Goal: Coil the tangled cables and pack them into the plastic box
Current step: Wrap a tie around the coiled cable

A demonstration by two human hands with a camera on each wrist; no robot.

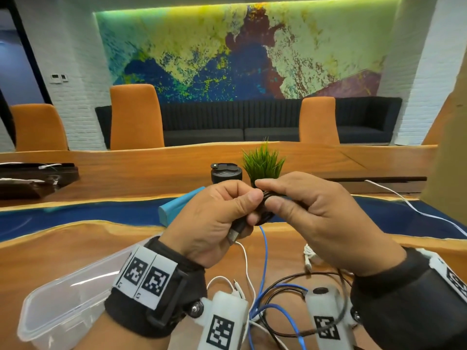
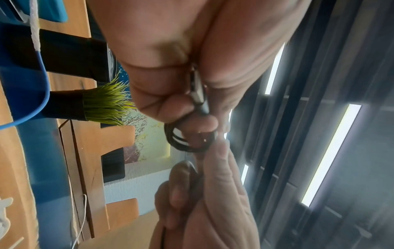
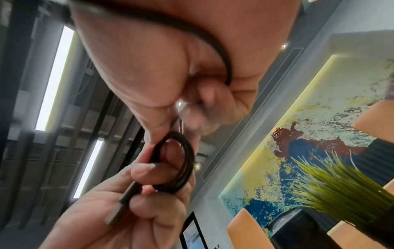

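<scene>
Head forward-down; wrist views upward, close.

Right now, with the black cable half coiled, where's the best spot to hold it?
Probably across the bundled loops of the black cable, pinched from the side, as the left hand does: its thumb pins the turns together and traps the USB plug. The right hand holds the loose length.

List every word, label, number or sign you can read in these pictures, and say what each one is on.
No readable words, brand names or numbers.
Left wrist band: black-and-white square code markers, no letters legible; tiny marks at the corners too small to read.
White mounts near the wrists: the same kind of markers, no text.
Wall panels: too small to read.
Black cable: no print visible.
</scene>
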